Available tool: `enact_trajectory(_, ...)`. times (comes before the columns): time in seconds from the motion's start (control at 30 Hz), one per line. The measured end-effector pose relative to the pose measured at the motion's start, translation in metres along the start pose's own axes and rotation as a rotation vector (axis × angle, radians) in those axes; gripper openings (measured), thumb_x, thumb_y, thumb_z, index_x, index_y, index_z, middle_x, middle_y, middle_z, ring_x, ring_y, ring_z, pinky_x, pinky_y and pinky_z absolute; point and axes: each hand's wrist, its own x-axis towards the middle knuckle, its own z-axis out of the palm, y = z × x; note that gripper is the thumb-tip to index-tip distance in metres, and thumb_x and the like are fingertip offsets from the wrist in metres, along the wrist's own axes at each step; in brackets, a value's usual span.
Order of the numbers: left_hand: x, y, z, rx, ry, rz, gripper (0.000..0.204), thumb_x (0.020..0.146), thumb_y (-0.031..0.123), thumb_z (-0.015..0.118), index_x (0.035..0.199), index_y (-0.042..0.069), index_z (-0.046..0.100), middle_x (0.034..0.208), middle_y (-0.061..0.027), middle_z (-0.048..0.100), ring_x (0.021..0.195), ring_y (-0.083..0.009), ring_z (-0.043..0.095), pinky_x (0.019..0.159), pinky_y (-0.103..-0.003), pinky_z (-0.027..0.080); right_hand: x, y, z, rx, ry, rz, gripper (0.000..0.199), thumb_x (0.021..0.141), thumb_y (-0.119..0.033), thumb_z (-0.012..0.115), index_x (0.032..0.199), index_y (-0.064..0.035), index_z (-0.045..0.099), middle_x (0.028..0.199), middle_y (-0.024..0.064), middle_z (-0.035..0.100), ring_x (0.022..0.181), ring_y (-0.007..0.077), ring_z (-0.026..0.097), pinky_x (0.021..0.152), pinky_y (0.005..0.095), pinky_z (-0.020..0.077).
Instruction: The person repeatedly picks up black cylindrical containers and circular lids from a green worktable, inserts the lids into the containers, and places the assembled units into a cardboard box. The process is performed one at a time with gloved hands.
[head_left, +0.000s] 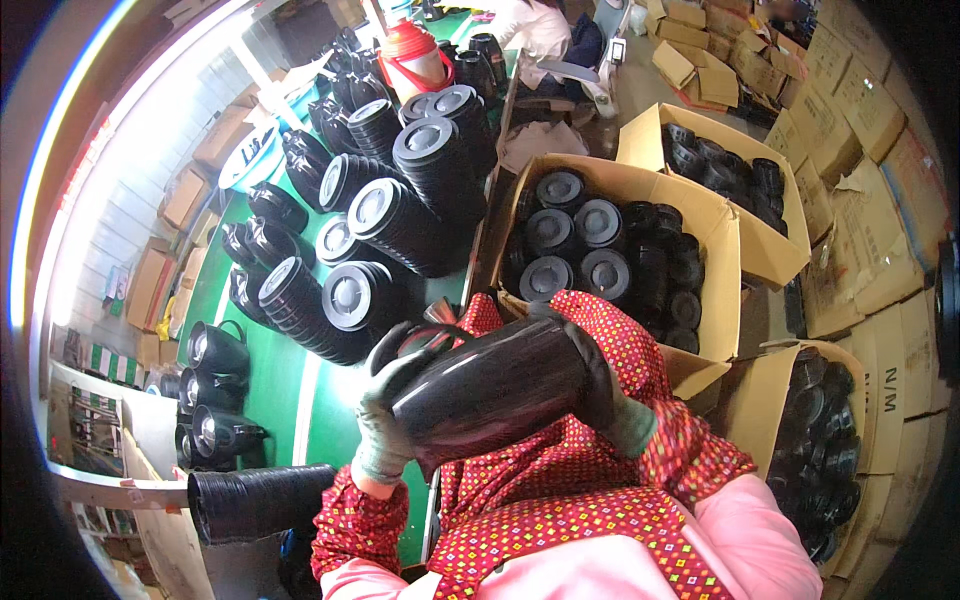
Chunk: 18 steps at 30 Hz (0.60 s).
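A large glossy black cylindrical vessel (490,385) lies tilted across the front of my body, its right end higher than its left. My left hand (388,395), in a grey-green glove with dark fingers, is closed round its left end. Over the other end my right hand (608,395), gloved the same way, is closed as well. A dark curved part with a reddish edge (425,338) shows beside my left fingers; I cannot make out what it is. Just beyond, stacks of black ribbed round parts (348,297) with grey discs on their ends rest on the green table (265,385).
Black handled jugs (218,350) line the table's left side, above a long black ribbed stack (262,503). A red-and-white jug (413,65) stands farther back. Cardboard boxes (715,280) full of black parts stand at right. Another person (535,35) sits at the far end.
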Motion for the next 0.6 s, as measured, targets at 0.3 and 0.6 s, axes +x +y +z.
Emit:
enact_trajectory(0.3, -0.022, -0.036, -0.006, -0.333, -0.017, -0.222, 0.039, 0.085, 0.020, 0.081, 0.119, 0.001, 0.077, 0.140, -0.0233, 0.065, 0.123, -0.0352, 0.069, 0.108, -0.042, 0.053, -0.012, -0.044, 0.024, -0.786, -0.335, -0.333, 0.087, 0.100, -0.055, 0.062, 0.165, -0.0036, 0.033, 0.169, 0.0236, 0.031, 0.156, 0.0397, 0.030, 0.128, 0.0496, 0.0241)
enact_trajectory(0.6, -0.064, -0.077, 0.047, -1.000, -0.430, -0.497, 0.040, 0.092, 0.024, 0.076, 0.125, 0.001, 0.073, 0.132, -0.0177, 0.070, 0.116, -0.0290, 0.071, 0.104, -0.039, 0.056, -0.016, -0.098, 0.069, -1.239, -0.866, -0.740, 0.091, 0.066, -0.066, 0.091, 0.142, -0.0216, 0.067, 0.163, 0.0325, 0.037, 0.147, 0.0580, 0.036, 0.118, 0.0687, 0.0324)
